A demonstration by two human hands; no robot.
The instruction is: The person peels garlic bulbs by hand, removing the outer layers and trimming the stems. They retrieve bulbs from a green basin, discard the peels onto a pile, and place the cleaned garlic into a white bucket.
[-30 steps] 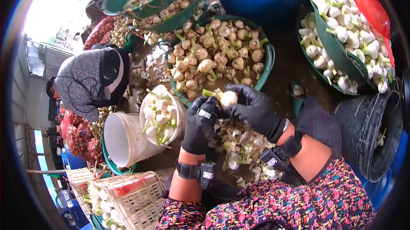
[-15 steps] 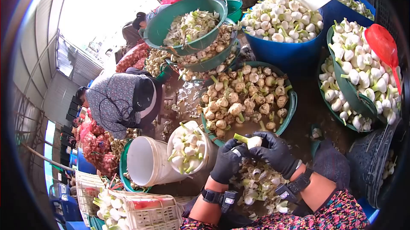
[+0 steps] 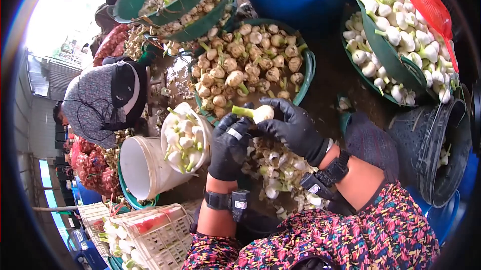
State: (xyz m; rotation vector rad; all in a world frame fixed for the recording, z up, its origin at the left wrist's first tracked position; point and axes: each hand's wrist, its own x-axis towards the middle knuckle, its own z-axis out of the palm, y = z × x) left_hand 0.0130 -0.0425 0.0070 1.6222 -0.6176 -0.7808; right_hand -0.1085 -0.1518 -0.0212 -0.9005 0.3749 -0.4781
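A white garlic bulb [image 3: 263, 114] with a short green stem is held up between my two black-gloved hands, the stem pointing left. My right hand [image 3: 296, 128] grips the bulb's right side between thumb and fingers. Closed around the stem end is my left hand [image 3: 225, 149], with a white band on one finger; the glove hides part of its grip. Beneath them lies a heap of loose peelings [image 3: 280, 167]. Just beyond my hands stands a green tub [image 3: 311, 69] of brownish, unpeeled garlic bulbs [image 3: 235, 77].
On the left are a white bucket [image 3: 206, 137] of cleaned garlic, a tipped white bucket [image 3: 135, 162] and a wicker basket [image 3: 170, 235]. Another person [image 3: 97, 97] bends over at far left. Tubs heaped with white garlic [image 3: 396, 24], a red strainer [image 3: 432, 7] and black buckets [image 3: 426, 155] stand right.
The view has shifted, so the tubs and buckets appear farther up and left. Both hands still hold the garlic bulb; the right fingers are spread a little wider around it.
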